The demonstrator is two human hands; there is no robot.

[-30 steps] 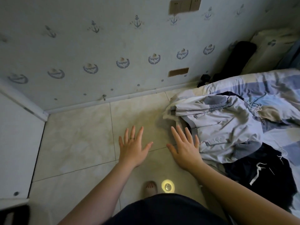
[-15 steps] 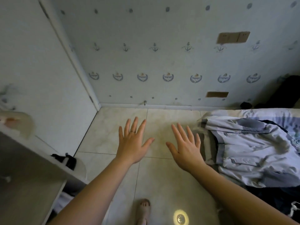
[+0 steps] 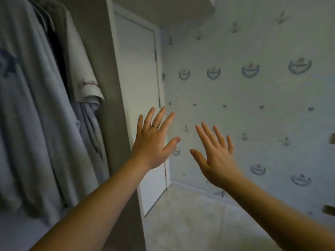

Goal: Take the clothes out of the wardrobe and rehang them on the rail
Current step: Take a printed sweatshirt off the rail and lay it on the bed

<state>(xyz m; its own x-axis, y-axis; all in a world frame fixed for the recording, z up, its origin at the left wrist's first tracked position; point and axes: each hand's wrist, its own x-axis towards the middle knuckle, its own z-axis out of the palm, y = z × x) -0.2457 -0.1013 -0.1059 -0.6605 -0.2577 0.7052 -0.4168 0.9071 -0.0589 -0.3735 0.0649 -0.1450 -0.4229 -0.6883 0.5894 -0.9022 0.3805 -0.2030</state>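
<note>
While both bare forearms stretch forward through the middle of the view, the left hand (image 3: 154,142) and the right hand (image 3: 215,160) are raised side by side with their backs towards the camera. Their fingers are straight and splayed. Neither hand holds or touches anything, and they stay apart from each other, with a clear gap between the two thumbs. A thin metal ring (image 3: 154,126) sits on one finger of the left hand.

The hanging clothes fill the left side, inside the open wardrobe with the brown-grey side panel (image 3: 112,87). Nearest the left edge is a long pale grey-blue cloth garment (image 3: 27,105) with a dark blue print on it, falling in loose folds. To its right, past a dark gap, hangs a white short-sleeved shirt (image 3: 85,69) with a reddish mark near the sleeve hem. Under that sleeve a lilac-grey garment (image 3: 88,127) drops down along the side panel. The tops of these clothes are too blurred to show how they hang. The left hand is well to the right of them, beyond the side panel.

Just right of the panel stands a tall white door (image 3: 137,87) with small hinges along its far edge; the left hand is seen in front of it. Behind the right hand runs a pale blue wallpapered wall (image 3: 253,105) printed with anchors, dots and ship crests. Two brown rectangular patches (image 3: 331,140) show at the right edge. Pale floor tiles (image 3: 190,223) lie in the lower right.
</note>
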